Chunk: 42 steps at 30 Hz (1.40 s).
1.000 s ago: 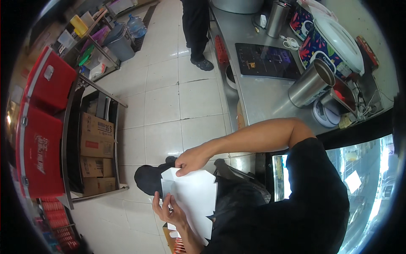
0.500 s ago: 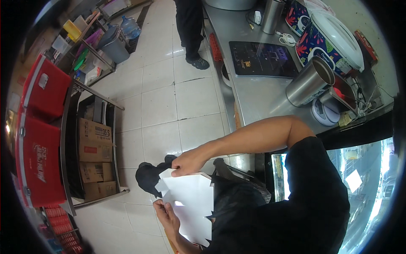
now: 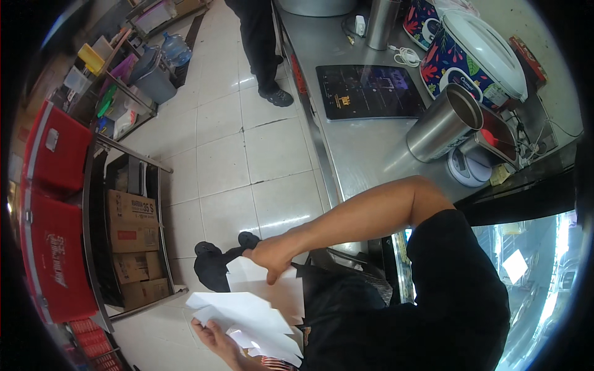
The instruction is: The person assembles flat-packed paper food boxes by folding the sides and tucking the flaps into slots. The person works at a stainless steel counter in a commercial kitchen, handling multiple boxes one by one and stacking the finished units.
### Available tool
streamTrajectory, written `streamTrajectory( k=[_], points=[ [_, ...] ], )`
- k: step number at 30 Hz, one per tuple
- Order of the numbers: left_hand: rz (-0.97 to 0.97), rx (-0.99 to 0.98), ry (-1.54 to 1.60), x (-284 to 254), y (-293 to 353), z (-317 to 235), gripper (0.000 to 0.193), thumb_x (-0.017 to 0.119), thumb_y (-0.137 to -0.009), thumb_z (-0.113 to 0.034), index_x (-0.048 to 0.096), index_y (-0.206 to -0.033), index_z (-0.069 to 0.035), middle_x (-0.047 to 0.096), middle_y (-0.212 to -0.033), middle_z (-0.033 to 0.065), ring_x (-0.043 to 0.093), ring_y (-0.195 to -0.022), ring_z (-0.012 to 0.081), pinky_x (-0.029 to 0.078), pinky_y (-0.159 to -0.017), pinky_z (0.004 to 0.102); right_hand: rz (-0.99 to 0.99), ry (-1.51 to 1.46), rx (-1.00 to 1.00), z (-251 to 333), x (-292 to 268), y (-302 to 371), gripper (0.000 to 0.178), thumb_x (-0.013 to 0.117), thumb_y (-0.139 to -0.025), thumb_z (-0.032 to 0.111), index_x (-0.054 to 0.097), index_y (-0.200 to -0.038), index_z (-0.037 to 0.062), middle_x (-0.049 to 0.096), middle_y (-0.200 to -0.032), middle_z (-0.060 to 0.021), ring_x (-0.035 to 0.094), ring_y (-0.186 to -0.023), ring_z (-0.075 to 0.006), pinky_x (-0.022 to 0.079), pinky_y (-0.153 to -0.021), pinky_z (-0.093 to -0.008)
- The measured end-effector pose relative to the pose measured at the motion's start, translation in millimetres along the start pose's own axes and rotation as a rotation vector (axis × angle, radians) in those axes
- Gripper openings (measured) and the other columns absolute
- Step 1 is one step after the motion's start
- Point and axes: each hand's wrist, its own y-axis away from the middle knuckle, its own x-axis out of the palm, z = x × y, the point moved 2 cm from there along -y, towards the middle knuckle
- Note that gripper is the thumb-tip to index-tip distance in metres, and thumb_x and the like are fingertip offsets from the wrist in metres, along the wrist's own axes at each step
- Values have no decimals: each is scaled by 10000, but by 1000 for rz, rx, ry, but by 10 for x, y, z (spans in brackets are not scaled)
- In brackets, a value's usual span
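Observation:
My left hand (image 3: 216, 340) grips the near edge of a white cut-out cardboard sheet (image 3: 247, 315) with notched edges, bent along a crease. It is tilted over my lap. A second white cardboard piece (image 3: 263, 281), greyer in shadow, lies just beyond it against my black trousers. My right hand (image 3: 272, 255) is closed on the far side of that piece, thumb pressed on its face and the other fingers mostly hidden. A printed red and white item (image 3: 277, 363) peeks out below the front sheet.
On the right, a steel counter (image 3: 365, 167) carries an induction cooktop (image 3: 371, 91), a steel cup (image 3: 445, 123), a scale (image 3: 468, 168) and patterned rice cookers (image 3: 473, 59). Left stand red cooler boxes (image 3: 55, 247) and a rack with cartons (image 3: 133, 222). Another person's leg (image 3: 257, 49) is ahead.
The front white sheet has come away from the one behind, moving toward me and left with my left hand. My right hand has shifted slightly nearer, its thumb now lower. The view has shifted.

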Motion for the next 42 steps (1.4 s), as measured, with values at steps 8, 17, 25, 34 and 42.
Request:
streamTrajectory(
  k=[8,17,25,34,42],
  points=[
    [-316,-89,182,-476,-559,-295,490,524,-995,-245,373,-1381,17,485,-1341,164,494,-1208,244,393,-1036,396,-42,68,-5,29,-11,123,732,742,-741,151,352,-1308,-95,661,-864,-246,663,-884,-384,532,-764,-443],
    [-394,-44,62,-365,-793,-269,389,596,-912,-172,569,-1203,84,608,-1189,228,587,-1064,342,446,-960,425,-157,-74,-58,-159,5,91,572,569,-854,260,409,-1246,-124,645,-807,-276,649,-830,-441,518,-735,-488],
    [-410,325,-452,-921,-945,98,491,580,-939,-266,524,-1179,159,615,-1120,247,586,-943,332,483,-859,403,-442,-253,-113,-43,-110,-52,485,613,-817,167,458,-1244,-3,545,-1134,-270,582,-1023,-415,478,-886,-462],
    [-620,542,-252,-434,-1264,-365,391,624,-949,-223,504,-1228,23,605,-1151,148,568,-980,198,446,-869,321,-1247,-358,-304,86,-558,191,673,660,-813,161,318,-1373,14,407,-1321,-242,453,-1218,-403,373,-1031,-466],
    [198,619,23,1048,-1561,-635,256,522,-993,-123,464,-1193,26,606,-1127,179,579,-1063,224,431,-979,351,-1303,-234,-436,74,-652,214,580,690,-856,195,427,-1353,56,568,-1215,-136,558,-1102,-288,376,-993,-432]
  ],
)
